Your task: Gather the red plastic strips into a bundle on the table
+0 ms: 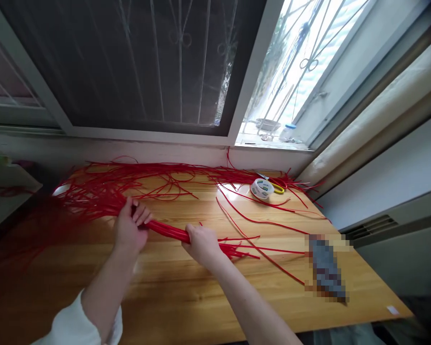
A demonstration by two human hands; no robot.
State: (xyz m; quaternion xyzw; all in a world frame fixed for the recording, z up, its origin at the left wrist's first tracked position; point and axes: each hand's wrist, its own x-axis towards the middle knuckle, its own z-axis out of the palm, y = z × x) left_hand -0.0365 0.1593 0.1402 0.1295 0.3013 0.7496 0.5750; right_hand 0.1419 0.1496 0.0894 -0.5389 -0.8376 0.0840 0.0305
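Observation:
A bundle of thin red strands (167, 229), perhaps cord or plastic cane, stretches between my two hands above the table. My left hand (131, 225) is wrapped round it on the left, where the strands fan out into a loose, blurred spread. Farther right, my right hand (204, 243) is closed round the same bundle. Uneven strand ends (239, 251) stick out past that hand to the right. Both palms are hidden, so I cannot see how the strands lie inside the grip.
The wooden table (172, 297) stands against a window wall. Along its back edge lies a long pile of loose red strands (158, 168). A white tape roll (262, 189) and yellow-handled scissors (278, 188) sit at the back right. A pixelated dark object (326, 268) lies at the right.

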